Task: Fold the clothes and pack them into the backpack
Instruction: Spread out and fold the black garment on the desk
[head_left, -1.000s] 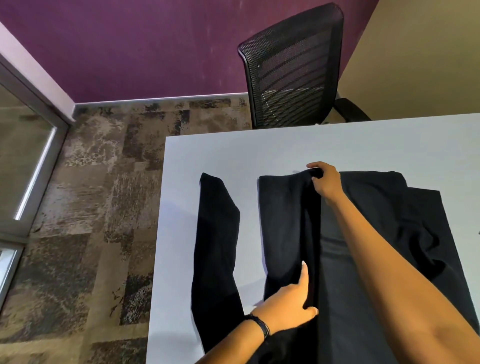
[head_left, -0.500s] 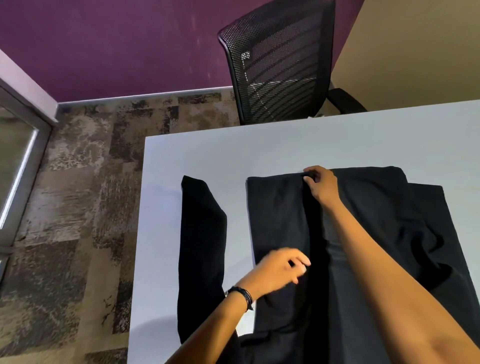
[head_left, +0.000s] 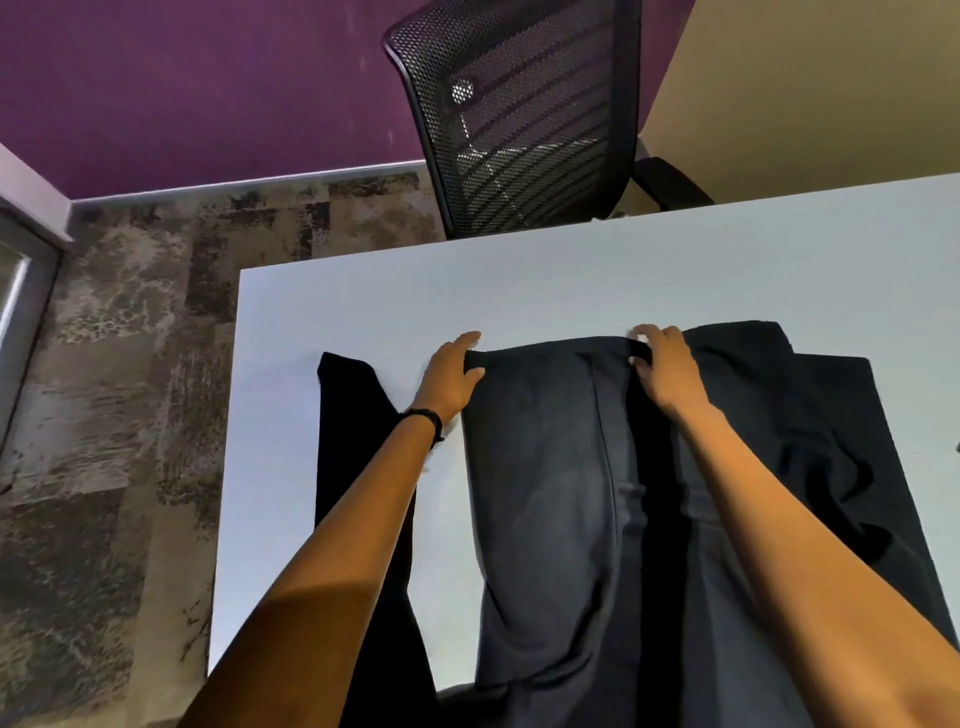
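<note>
A black garment (head_left: 545, 493) lies spread on the white table (head_left: 519, 280), its body folded lengthwise and its far edge toward the chair. One long black sleeve (head_left: 353, 415) stretches down the left side, apart from the body. My left hand (head_left: 449, 376) grips the far left corner of the folded body. At the middle of that same far edge my right hand (head_left: 662, 371) pinches the fold. More black cloth (head_left: 831, 431) lies flat to the right. No backpack is in view.
A black mesh office chair (head_left: 519, 114) stands behind the table's far edge. The table's left edge drops to patterned carpet (head_left: 114, 415). A purple wall and a glass door frame are at the back left.
My left hand has left the lower middle of the garment, moved up and left, and taken the far left corner. My right hand has stayed on the far edge.
</note>
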